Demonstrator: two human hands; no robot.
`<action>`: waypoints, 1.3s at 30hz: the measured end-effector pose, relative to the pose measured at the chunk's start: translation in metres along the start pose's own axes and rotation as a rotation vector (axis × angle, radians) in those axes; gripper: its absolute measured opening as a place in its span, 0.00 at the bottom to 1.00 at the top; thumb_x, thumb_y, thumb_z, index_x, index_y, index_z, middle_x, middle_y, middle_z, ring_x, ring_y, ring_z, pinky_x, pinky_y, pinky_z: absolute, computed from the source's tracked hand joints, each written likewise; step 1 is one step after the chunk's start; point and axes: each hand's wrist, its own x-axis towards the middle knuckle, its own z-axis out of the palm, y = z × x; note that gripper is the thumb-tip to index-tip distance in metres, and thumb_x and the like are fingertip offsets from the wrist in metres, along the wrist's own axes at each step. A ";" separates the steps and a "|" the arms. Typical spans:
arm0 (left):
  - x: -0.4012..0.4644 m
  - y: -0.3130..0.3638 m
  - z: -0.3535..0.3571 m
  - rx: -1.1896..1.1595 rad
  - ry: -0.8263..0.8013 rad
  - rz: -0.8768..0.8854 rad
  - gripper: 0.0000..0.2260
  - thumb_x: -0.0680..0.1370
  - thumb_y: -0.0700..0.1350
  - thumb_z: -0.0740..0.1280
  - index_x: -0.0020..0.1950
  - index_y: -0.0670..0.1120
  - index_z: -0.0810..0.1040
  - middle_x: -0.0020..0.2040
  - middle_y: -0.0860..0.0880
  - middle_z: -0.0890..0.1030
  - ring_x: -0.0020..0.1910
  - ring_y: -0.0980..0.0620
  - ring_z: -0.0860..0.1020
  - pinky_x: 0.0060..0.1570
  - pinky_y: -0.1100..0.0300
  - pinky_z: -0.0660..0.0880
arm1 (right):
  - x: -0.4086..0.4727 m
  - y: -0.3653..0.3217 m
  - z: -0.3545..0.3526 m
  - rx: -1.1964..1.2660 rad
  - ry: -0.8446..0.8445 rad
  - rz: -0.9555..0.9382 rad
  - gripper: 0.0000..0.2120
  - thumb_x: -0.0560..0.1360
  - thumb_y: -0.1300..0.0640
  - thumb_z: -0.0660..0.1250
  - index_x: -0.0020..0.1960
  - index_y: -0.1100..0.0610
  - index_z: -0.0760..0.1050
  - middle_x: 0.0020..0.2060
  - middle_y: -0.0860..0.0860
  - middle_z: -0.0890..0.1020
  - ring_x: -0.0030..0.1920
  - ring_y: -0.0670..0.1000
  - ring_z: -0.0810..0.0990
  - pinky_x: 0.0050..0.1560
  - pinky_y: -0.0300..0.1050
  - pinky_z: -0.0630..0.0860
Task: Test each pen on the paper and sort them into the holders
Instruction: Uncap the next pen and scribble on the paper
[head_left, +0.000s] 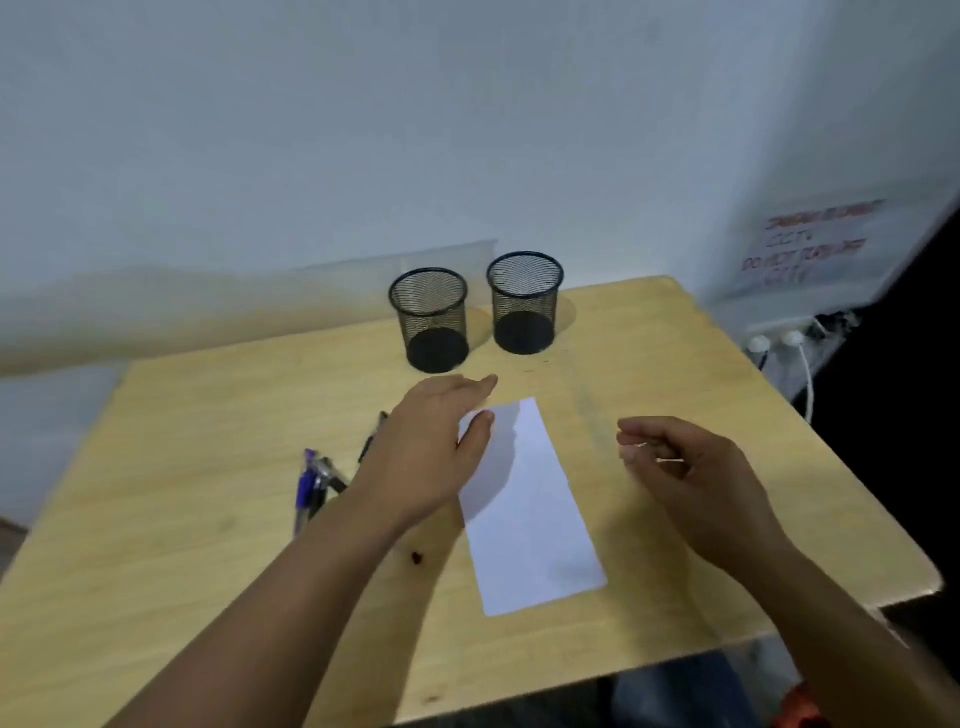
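2 mesh holders (429, 318) upright, pens (317, 480) beside paper (535, 519)

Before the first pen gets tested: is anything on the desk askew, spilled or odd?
Mostly fine. The paper lies skewed to the table edge, and a small dark red speck sits near its left side; too small to identify. Both mesh holders stand upright.

The worktop (208, 415) is showing a pale yellow wood grain with one small dark reddish spot (416, 558). The paper (530, 509) is lying plain white, greyed where shadow is crossing it. The two holders, left holder (429, 319) and right holder (524, 302), are showing black wire mesh with solid black bases. The pens (317, 483) are showing purple-blue, clear and black. The wall (311, 130) is looking pale grey-white, and the blurred notice (810, 244) is carrying red lettering on white.
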 end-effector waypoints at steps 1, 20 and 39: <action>-0.006 -0.012 -0.008 0.027 0.000 -0.010 0.17 0.81 0.45 0.64 0.70 0.49 0.74 0.65 0.49 0.78 0.67 0.50 0.70 0.61 0.64 0.62 | 0.001 -0.009 0.014 -0.013 -0.040 -0.031 0.10 0.75 0.59 0.70 0.54 0.47 0.81 0.45 0.40 0.84 0.45 0.36 0.80 0.43 0.28 0.73; -0.076 -0.113 -0.063 0.379 -0.042 0.022 0.12 0.79 0.44 0.66 0.61 0.53 0.82 0.58 0.55 0.82 0.54 0.48 0.73 0.49 0.55 0.72 | -0.014 -0.095 0.174 -0.446 -0.467 -0.353 0.13 0.77 0.47 0.65 0.61 0.46 0.77 0.48 0.41 0.79 0.46 0.42 0.75 0.46 0.37 0.71; -0.054 -0.043 -0.012 -0.164 0.196 0.117 0.05 0.72 0.44 0.74 0.47 0.50 0.86 0.42 0.56 0.86 0.43 0.59 0.79 0.46 0.67 0.72 | 0.015 -0.079 0.091 -0.282 -0.439 -0.441 0.03 0.75 0.55 0.68 0.44 0.48 0.80 0.32 0.39 0.79 0.35 0.44 0.78 0.33 0.31 0.68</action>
